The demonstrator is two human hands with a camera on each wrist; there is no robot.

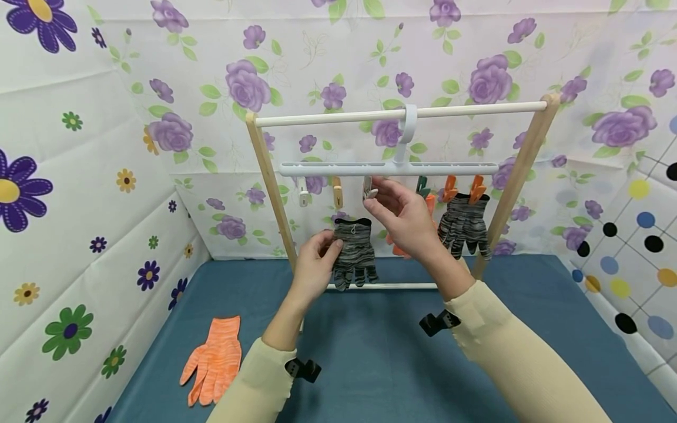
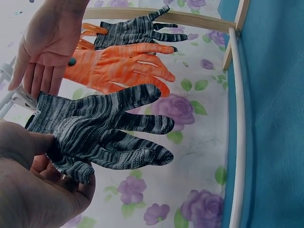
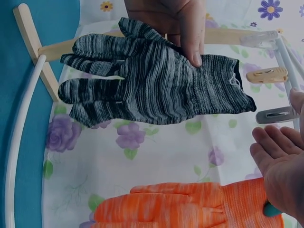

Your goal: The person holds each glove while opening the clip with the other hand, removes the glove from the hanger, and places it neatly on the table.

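A black-and-grey striped knit glove [image 1: 354, 249] hangs fingers down from my left hand [image 1: 315, 261], which pinches it at the side between thumb and fingers. In the right wrist view its cuff [image 3: 232, 85] lies close to a grey clothespin [image 3: 277, 115], apart from it. My right hand [image 1: 404, 217] holds that clothespin under the white hanger [image 1: 344, 169], thumb on one side and fingers on the other. An orange glove [image 2: 118, 71] hangs behind the right hand from a green clothespin [image 1: 422, 186]. Another striped glove [image 1: 462, 226] hangs at the right from orange clothespins [image 1: 477, 189].
A white clothespin [image 1: 302, 192] and a tan one [image 1: 337, 192] hang at the hanger's left. The hanger hooks over a white rod [image 1: 328, 118] on a wooden frame [image 1: 520, 170]. A loose orange glove [image 1: 215, 361] lies on the blue table [image 1: 370, 364] at left.
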